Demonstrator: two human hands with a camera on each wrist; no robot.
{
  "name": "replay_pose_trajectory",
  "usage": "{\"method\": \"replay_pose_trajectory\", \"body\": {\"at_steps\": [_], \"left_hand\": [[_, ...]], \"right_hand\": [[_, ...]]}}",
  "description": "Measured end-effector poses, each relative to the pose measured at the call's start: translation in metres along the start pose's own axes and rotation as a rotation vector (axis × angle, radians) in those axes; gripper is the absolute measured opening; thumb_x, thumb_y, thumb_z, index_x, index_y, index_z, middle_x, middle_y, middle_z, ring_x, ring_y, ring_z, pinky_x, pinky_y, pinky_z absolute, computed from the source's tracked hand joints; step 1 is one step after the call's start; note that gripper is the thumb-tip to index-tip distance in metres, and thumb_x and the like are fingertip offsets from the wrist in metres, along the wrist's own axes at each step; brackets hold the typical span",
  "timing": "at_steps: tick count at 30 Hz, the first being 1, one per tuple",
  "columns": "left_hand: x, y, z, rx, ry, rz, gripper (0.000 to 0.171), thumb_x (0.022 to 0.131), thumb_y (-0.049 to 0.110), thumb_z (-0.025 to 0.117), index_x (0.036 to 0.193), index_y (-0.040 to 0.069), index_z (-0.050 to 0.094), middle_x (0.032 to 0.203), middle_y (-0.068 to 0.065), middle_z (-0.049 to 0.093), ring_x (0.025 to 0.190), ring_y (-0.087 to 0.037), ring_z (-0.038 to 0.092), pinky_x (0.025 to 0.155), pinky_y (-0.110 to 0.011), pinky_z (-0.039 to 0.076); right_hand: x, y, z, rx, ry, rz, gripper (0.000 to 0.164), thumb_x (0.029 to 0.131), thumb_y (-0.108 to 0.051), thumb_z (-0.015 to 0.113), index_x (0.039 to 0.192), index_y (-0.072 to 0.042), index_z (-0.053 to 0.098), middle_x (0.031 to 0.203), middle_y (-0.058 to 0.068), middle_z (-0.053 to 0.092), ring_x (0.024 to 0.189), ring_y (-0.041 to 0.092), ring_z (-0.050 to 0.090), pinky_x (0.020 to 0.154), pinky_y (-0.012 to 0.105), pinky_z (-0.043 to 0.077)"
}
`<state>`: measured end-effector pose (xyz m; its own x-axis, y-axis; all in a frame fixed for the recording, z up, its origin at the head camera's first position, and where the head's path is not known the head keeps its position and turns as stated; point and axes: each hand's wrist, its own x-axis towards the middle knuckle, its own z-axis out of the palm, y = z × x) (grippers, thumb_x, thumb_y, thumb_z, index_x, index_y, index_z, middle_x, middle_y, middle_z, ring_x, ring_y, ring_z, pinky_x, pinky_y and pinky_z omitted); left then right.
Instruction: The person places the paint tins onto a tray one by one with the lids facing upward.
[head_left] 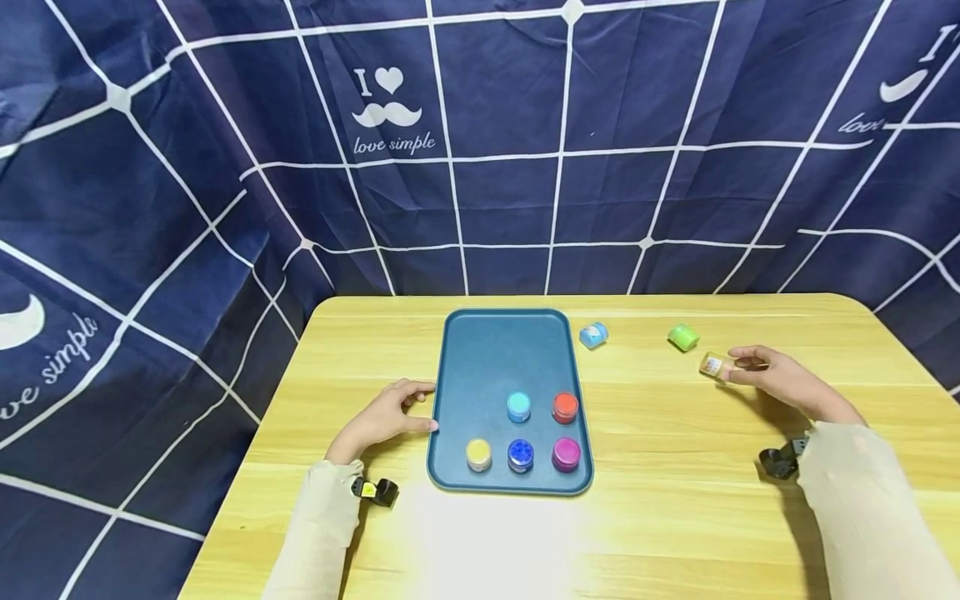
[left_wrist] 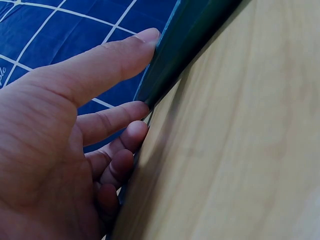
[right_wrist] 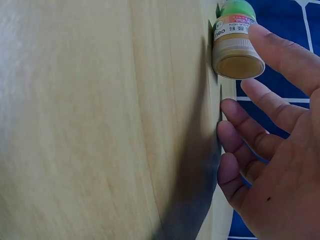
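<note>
My left hand (head_left: 388,419) is at the left rim of a dark blue tray (head_left: 480,358). In the left wrist view its thumb and index fingertips touch the tray wall (left_wrist: 167,60), the other fingers loosely bent. On the tray stand a light blue paint jar (head_left: 518,407), a red one (head_left: 565,407), a yellow one (head_left: 478,455), a dark blue one (head_left: 521,456) and a magenta one (head_left: 566,454). Over at the right, my right hand (head_left: 780,379) has thumb and index spread at the lid end of a tan-yellow paint jar (right_wrist: 232,47) lying on its side.
A blue jar (head_left: 593,335) lies just right of the tray's upper corner. Further right, a green jar (head_left: 683,337) lies close to the tan-yellow one. All stand on a wooden table (head_left: 660,483), with a dark blue grid-patterned cloth (head_left: 510,200) hanging behind.
</note>
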<state>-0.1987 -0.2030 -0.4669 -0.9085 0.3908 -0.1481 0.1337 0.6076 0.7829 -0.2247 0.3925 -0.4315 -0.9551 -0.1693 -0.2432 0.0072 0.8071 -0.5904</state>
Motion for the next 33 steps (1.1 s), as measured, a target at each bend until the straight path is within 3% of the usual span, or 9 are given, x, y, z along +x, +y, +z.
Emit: {"method": "replay_pose_trajectory", "body": {"at_steps": [3, 7, 10, 12, 16, 21, 33], "left_hand": [[0.0001, 0.0002, 0.0001, -0.005, 0.002, 0.007, 0.065, 0.079, 0.029, 0.079, 0.136, 0.008, 0.054, 0.110, -0.007, 0.053, 0.095, -0.021, 0.043, 0.086, -0.035, 0.038], [0.0004, -0.0004, -0.0002, 0.000, 0.002, 0.008, 0.065, 0.079, 0.029, 0.080, 0.136, 0.008, 0.055, 0.110, -0.007, 0.053, 0.096, -0.021, 0.043, 0.087, -0.035, 0.038], [0.0006, -0.0008, -0.0003, -0.001, 0.001, 0.003, 0.065, 0.079, 0.029, 0.080, 0.136, 0.009, 0.055, 0.110, -0.007, 0.053, 0.096, -0.021, 0.043, 0.087, -0.035, 0.038], [0.0008, -0.0008, -0.0002, -0.004, 0.001, 0.001, 0.065, 0.079, 0.029, 0.080, 0.136, 0.009, 0.055, 0.109, -0.007, 0.053, 0.096, -0.021, 0.043, 0.087, -0.035, 0.038], [0.0009, -0.0003, -0.0001, -0.006, 0.001, 0.004, 0.065, 0.079, 0.029, 0.080, 0.136, 0.009, 0.055, 0.109, -0.007, 0.053, 0.096, -0.021, 0.043, 0.087, -0.035, 0.038], [0.0012, 0.0003, -0.0001, -0.005, 0.002, 0.007, 0.066, 0.079, 0.028, 0.080, 0.136, 0.008, 0.055, 0.109, -0.007, 0.053, 0.096, -0.021, 0.043, 0.087, -0.035, 0.038], [0.0012, 0.0000, 0.0003, 0.011, 0.006, 0.017, 0.065, 0.079, 0.029, 0.080, 0.135, 0.008, 0.055, 0.109, -0.007, 0.054, 0.096, -0.020, 0.044, 0.087, -0.035, 0.038]], "right_hand": [[0.0010, 0.0015, 0.0004, -0.009, 0.000, 0.006, 0.068, 0.096, -0.036, 0.058, 0.138, 0.012, 0.037, 0.130, 0.034, 0.047, 0.096, -0.004, 0.043, 0.072, 0.013, 0.041], [0.0031, 0.0027, 0.0013, -0.022, 0.002, 0.009, 0.067, 0.096, -0.037, 0.057, 0.138, 0.011, 0.039, 0.130, 0.034, 0.048, 0.106, 0.020, 0.052, 0.072, 0.014, 0.040], [0.0044, 0.0035, 0.0021, -0.023, -0.001, 0.011, 0.066, 0.096, -0.038, 0.057, 0.137, 0.011, 0.040, 0.130, 0.034, 0.047, 0.114, 0.038, 0.049, 0.073, 0.015, 0.040], [0.0048, 0.0038, 0.0024, -0.021, -0.003, 0.015, 0.066, 0.096, -0.038, 0.057, 0.137, 0.011, 0.040, 0.130, 0.034, 0.047, 0.114, 0.040, 0.048, 0.072, 0.016, 0.041], [0.0051, 0.0041, 0.0023, -0.020, -0.002, 0.021, 0.066, 0.095, -0.037, 0.059, 0.136, 0.011, 0.041, 0.128, 0.033, 0.048, 0.104, 0.024, 0.053, 0.072, 0.017, 0.042], [0.0047, 0.0039, 0.0022, -0.012, 0.001, 0.027, 0.065, 0.094, -0.037, 0.060, 0.134, 0.011, 0.043, 0.125, 0.031, 0.050, 0.092, 0.002, 0.046, 0.071, 0.016, 0.042], [0.0037, 0.0032, 0.0055, 0.002, 0.012, 0.035, 0.058, 0.095, -0.038, 0.059, 0.128, 0.009, 0.048, 0.116, 0.020, 0.054, 0.084, -0.002, 0.046, 0.070, 0.019, 0.041]]}}
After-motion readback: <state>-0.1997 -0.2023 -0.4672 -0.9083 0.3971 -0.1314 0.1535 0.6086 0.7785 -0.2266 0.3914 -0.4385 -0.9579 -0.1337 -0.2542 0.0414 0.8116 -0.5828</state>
